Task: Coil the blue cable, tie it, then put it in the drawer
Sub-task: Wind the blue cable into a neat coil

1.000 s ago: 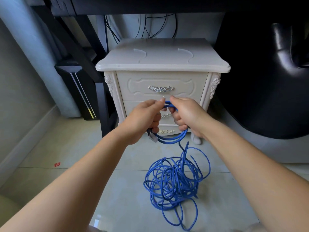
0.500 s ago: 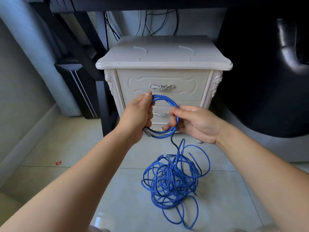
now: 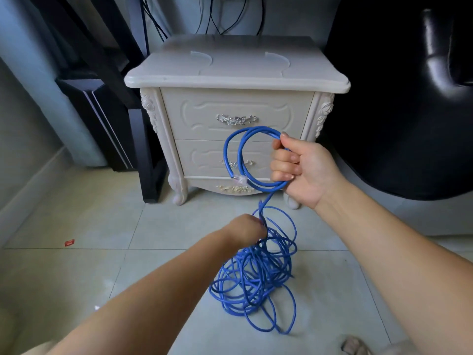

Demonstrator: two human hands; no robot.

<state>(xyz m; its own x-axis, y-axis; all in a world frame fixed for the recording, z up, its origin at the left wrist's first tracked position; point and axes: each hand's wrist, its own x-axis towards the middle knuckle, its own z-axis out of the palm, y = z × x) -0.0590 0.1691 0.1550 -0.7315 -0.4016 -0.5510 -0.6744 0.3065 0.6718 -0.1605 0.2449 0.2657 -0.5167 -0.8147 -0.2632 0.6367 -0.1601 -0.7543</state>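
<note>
Right hand, fingers curled tight, grips upright loops of blue cable before the nightstand drawers — left hand pinches the strand dropping to the tangle below.

Right hand is up high, fingers curled tight round loops of the blue cable. Left hand sits lower, forearm stretched forward, gripping a strand, back facing the camera.

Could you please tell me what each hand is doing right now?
Left hand: gripping the blue cable above the floor pile.
Right hand: holding the coiled loops.
</note>
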